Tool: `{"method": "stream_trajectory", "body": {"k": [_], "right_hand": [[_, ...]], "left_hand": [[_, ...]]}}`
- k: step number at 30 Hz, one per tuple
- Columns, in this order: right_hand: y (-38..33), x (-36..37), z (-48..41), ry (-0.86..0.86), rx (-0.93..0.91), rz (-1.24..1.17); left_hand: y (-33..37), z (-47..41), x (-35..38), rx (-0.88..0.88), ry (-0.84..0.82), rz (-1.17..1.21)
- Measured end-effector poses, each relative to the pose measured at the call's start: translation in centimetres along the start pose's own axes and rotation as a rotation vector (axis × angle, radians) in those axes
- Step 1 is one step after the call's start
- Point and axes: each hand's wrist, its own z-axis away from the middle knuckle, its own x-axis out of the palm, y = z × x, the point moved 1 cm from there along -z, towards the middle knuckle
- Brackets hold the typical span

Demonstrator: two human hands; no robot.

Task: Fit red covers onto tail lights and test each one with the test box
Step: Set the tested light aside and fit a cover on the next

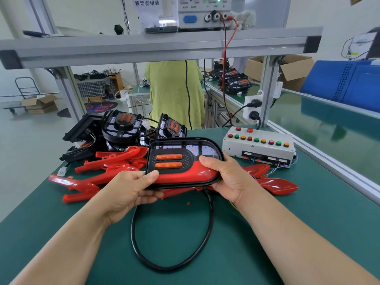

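Both hands are holding a D-shaped black plastic tail light (185, 159) in the middle of the frame, just over the matte green bench (287, 223). Its long axis is running left to right, with the square end pointing left and the rounded end right, and its face is tilting up toward the camera. A glossy red plastic cover (197, 174) is sitting along its lower edge, below two ribbed orange lenses and a clear panel dotted with red points. The left hand (127, 190) is grasping the square end, fingers (148, 195) curling underneath and thumb pressing on top. The right hand (226, 177) is gripping the rounded end likewise. A thick, smooth black cable (174, 262) is looping from the light across the bench. Loose red covers (107, 161) are lying behind the hands, and uncovered black tail lights (123, 126) are piling up at centre left. A white rectangular test box (259, 149) with round coloured buttons is sitting at centre right.
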Motion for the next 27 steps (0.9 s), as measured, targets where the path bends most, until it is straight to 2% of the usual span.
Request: {"method": "stream_trajectory", "body": {"k": [13, 27], "right_hand": [[-0.27, -0.18, -0.29, -0.017, -0.02, -0.031], [-0.16, -0.67, -0.4, -0.032, 0.001, 0.016]], "left_hand": [[-0.18, -0.26, 0.37, 0.086, 0.099, -0.061], [-0.4, -0.33, 0.14, 0.039, 0.034, -0.103]]}}
